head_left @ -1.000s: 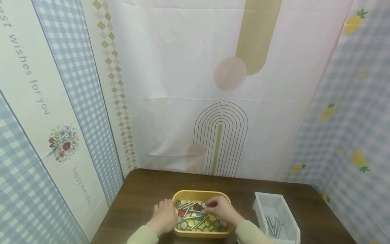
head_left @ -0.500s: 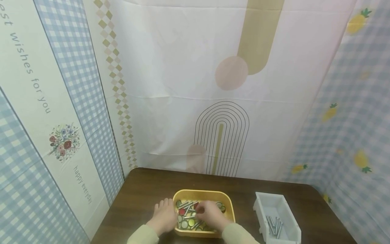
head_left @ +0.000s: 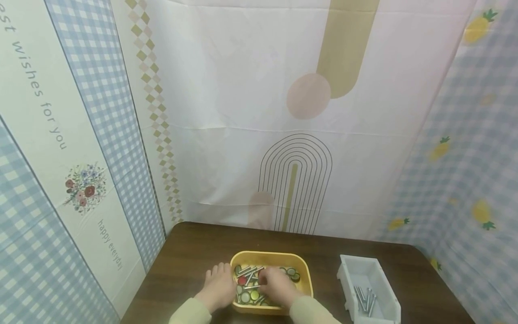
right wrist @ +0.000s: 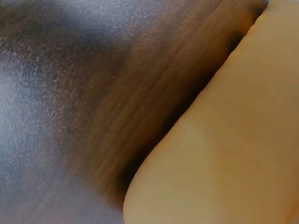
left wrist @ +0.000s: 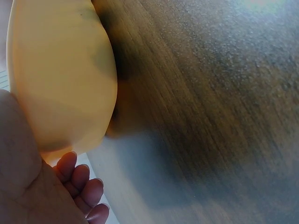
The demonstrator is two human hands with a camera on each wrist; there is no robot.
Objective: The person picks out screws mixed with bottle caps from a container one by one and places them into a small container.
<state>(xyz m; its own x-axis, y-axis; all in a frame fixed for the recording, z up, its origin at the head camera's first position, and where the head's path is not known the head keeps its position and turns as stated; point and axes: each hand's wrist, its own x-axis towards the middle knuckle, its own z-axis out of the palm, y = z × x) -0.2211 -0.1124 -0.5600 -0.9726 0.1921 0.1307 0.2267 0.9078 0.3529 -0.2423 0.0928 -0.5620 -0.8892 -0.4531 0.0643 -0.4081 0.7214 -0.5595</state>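
A yellow plastic tub [head_left: 267,310] stands on the brown table, holding several bottle caps and metal bolts mixed together. Among them are a red cap [head_left: 241,280], a yellow-green cap [head_left: 254,295] and a silver bolt [head_left: 252,286]. My left hand [head_left: 219,285] rests against the tub's left side, its fingers relaxed along the outside in the left wrist view. Inside the tub, my right hand [head_left: 277,284] reaches down with its fingertips among the pieces. Whatever lies between those fingers is hidden. The right wrist view shows only the tub's outer wall [right wrist: 224,140] and the table.
To the right stands a light grey bin [head_left: 364,265] with several bolts [head_left: 365,299] lying in it. Patterned cloth hangs behind the table [head_left: 210,243] and at both sides.
My right hand has moved left and down, from the tub's right side to its middle, covering some pieces there. The left hand stays at the tub's left side.
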